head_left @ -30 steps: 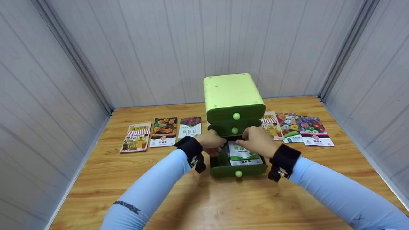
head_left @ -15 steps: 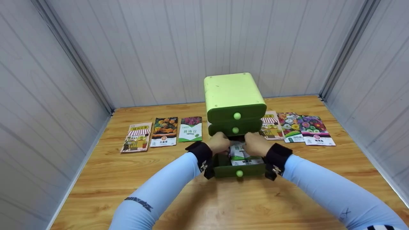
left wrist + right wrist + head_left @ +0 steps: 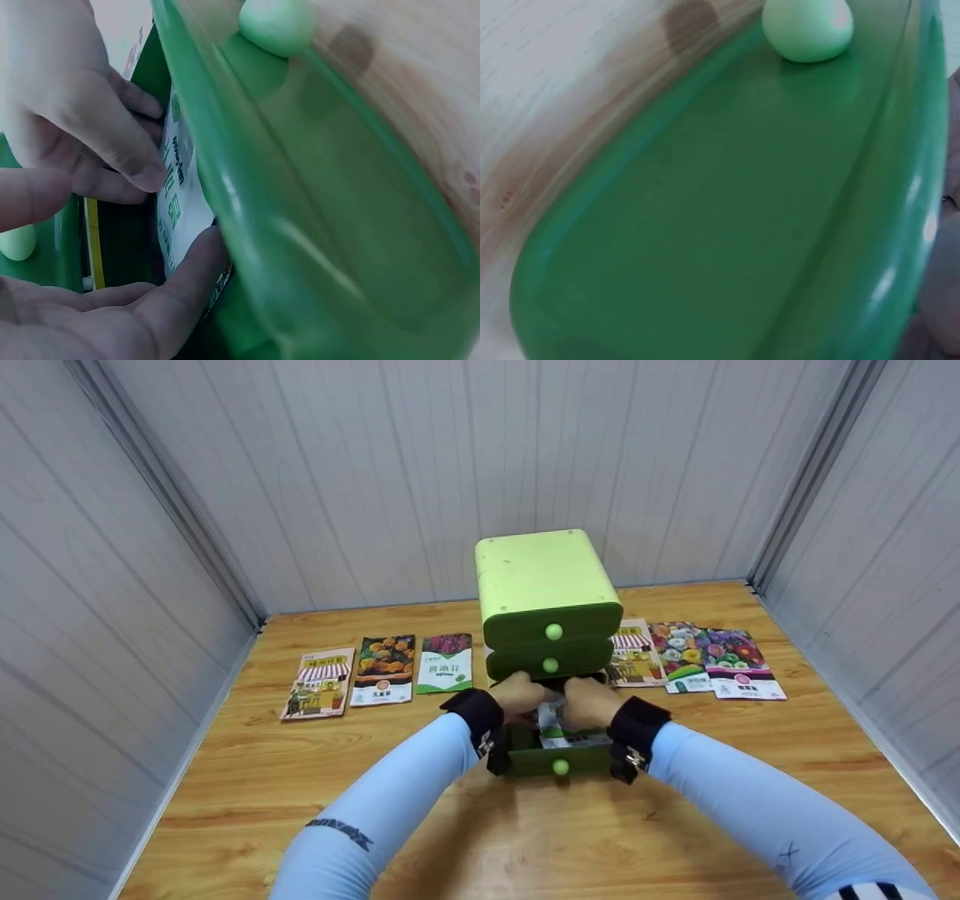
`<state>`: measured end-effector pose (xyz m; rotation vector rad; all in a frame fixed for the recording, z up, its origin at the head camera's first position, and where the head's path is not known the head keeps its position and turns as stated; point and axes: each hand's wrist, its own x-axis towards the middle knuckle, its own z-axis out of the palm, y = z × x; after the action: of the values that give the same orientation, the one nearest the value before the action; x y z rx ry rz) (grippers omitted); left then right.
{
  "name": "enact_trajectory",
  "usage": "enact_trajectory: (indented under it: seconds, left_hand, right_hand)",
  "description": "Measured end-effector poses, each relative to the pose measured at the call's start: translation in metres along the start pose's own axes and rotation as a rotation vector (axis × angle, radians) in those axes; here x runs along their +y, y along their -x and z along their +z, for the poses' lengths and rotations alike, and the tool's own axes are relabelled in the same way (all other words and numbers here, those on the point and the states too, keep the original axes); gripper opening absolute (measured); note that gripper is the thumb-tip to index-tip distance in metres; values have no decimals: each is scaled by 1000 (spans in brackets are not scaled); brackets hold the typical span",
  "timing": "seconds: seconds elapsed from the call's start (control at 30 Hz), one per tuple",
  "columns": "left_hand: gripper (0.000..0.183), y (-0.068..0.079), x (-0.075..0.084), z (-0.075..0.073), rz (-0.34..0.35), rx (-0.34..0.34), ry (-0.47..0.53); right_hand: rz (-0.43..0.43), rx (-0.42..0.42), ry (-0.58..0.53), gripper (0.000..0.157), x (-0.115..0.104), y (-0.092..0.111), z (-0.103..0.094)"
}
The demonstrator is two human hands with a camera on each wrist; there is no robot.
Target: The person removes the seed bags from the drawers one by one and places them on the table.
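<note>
A small green cabinet [image 3: 547, 574] has its bottom drawer [image 3: 536, 763] pulled out. In that drawer lie seed packets, the upper one a white and green packet [image 3: 178, 191]. Both hands reach in from above. My left hand [image 3: 520, 694] is at the drawer's left part; in the left wrist view its extended digit touches the packet's edge. My right hand [image 3: 589, 703] covers the packet's right part in the head view, and its fingertips [image 3: 150, 178] press on the packet's face. The right wrist view shows mainly the drawer's green front [image 3: 705, 202], with the fingers almost out of frame.
Left of the cabinet lie three packets: one with a striped awning [image 3: 318, 682], an orange-flower packet [image 3: 383, 669] and a magenta-flower packet [image 3: 445, 662]. To its right, another awning packet [image 3: 634, 654] and two flower packets [image 3: 681, 654] lie close together. Walls stand behind and beside the table [image 3: 315, 780].
Both hands have come closer together and lower into the drawer, now covering more of the white and green packet. The cabinet and the packets on the table stay where they were.
</note>
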<state>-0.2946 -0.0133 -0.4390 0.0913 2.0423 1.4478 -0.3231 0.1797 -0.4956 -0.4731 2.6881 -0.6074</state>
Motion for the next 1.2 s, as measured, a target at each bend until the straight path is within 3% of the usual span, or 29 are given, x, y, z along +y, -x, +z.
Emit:
enact_trajectory:
  seconds: [0.1,0.17,0.27,0.37,0.43,0.57,0.7,0.83,1.0,1.2]
  left_hand:
    - [87,1,1,0,-14,-12,-7]
    - [88,1,1,0,-17,-16,-21]
    - [87,1,1,1,-16,-16,-40]
    - [85,1,1,1,-8,-1,-53]
    - [80,0,0,2,14,24,-68]
    - [69,-3,-1,2,58,72,-80]
    - [62,-5,-3,3,55,89,-50]
    - [50,-4,-2,4,33,78,-23]
    - [49,-2,1,4,12,36,16]
    - [53,0,4,7,-5,12,89]
  right_hand:
    - [-1,21,38,16,3,-6,5]
    - [18,21,45,16,-11,3,-1]
    - [14,32,49,14,-10,4,1]
    - [39,15,41,13,-18,9,-2]
    - [29,28,45,14,-12,4,2]
    - [35,19,-10,15,-21,14,-4]
    - [34,3,-96,18,-34,32,-14]
    - [13,15,-156,18,-35,37,-14]
    - [8,29,-298,14,-32,35,-11]
    - [-3,12,-396,36,-35,38,-10]
